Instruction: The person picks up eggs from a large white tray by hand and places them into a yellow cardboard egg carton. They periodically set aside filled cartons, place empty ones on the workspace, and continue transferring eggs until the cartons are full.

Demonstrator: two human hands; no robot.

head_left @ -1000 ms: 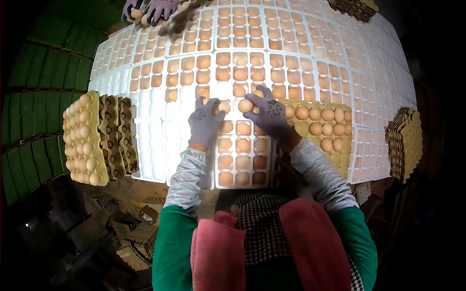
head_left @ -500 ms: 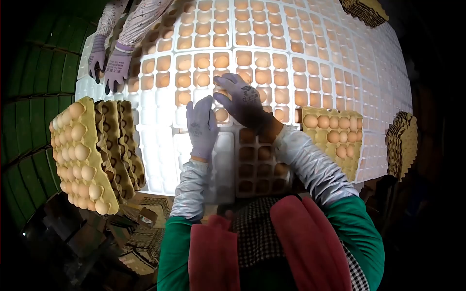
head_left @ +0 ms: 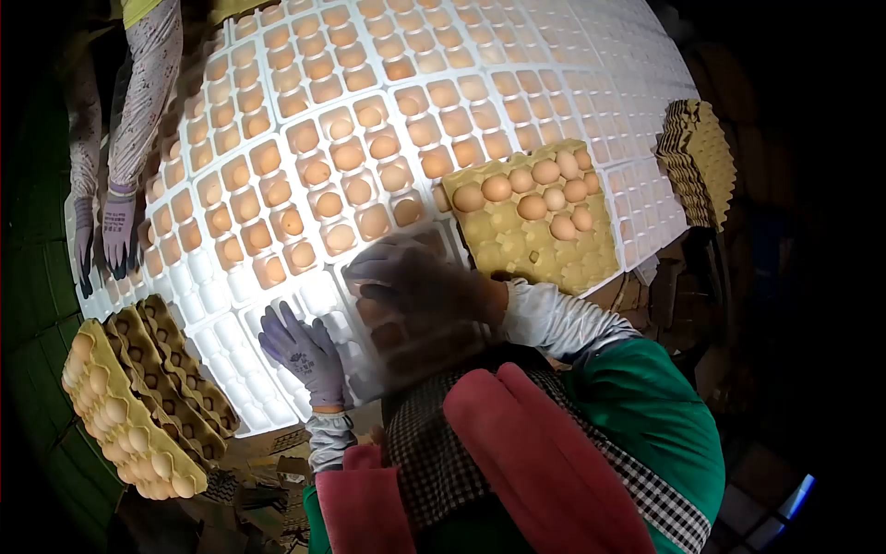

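Note:
My left hand [head_left: 305, 355], in a grey-purple glove, hovers over an egg-free white plastic tray [head_left: 238, 355] at the near edge, fingers spread and holding nothing. My right hand [head_left: 411, 284], gloved alike, reaches over a shaded tray [head_left: 417, 343] close to my body. Motion smears its fingers, and I cannot tell whether an egg is in them. Just beyond both hands, brown eggs [head_left: 340, 237] sit singly in the square pockets of brightly lit white trays. Right of my right hand lies a yellow pulp carton [head_left: 574, 263], partly filled with eggs.
At the left edge, pulp cartons [head_left: 129, 388] stand tilted, the outer one full of eggs. A stack of pulp cartons [head_left: 706, 171] rests at the right table edge. Another person's gloved hands [head_left: 118, 235] are over trays at the far left.
The view has turned. My right hand has come back from the egg-filled pockets to the shaded near tray. My left hand has drawn away from it, fingers now spread.

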